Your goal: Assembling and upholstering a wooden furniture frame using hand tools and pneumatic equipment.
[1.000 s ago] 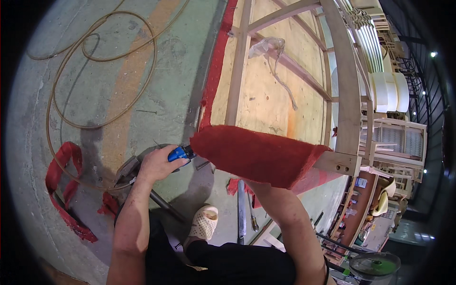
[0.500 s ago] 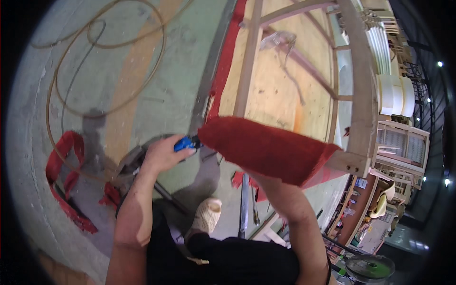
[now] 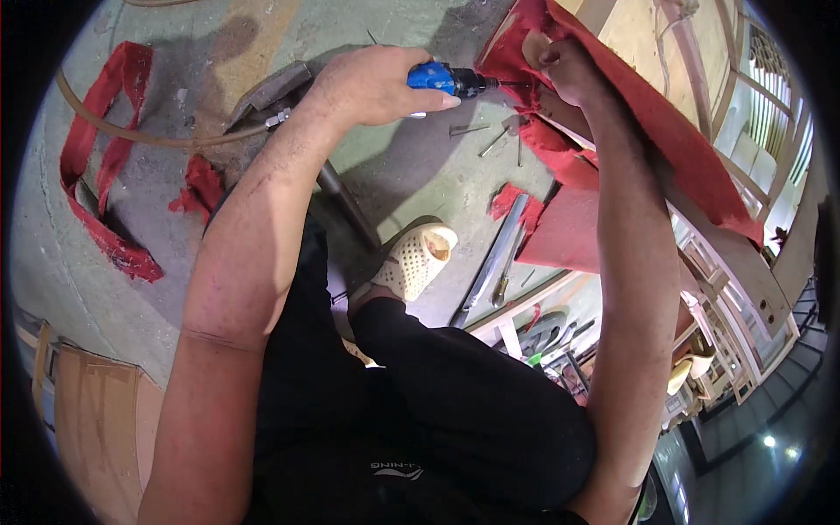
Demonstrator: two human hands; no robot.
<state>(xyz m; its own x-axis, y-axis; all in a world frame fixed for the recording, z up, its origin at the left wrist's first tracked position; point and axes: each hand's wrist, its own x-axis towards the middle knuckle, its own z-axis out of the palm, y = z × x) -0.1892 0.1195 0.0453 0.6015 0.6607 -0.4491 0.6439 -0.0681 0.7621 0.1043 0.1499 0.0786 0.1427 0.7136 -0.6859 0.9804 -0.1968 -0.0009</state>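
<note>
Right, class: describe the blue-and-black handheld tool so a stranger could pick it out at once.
Find the long red fabric flap slanting across the upper right. To its left, the person's left hand grips the blue-and-black handheld tool. Its bright blue body sets it apart from the thin metal nails below.

Blue tool beside red fabric
</note>
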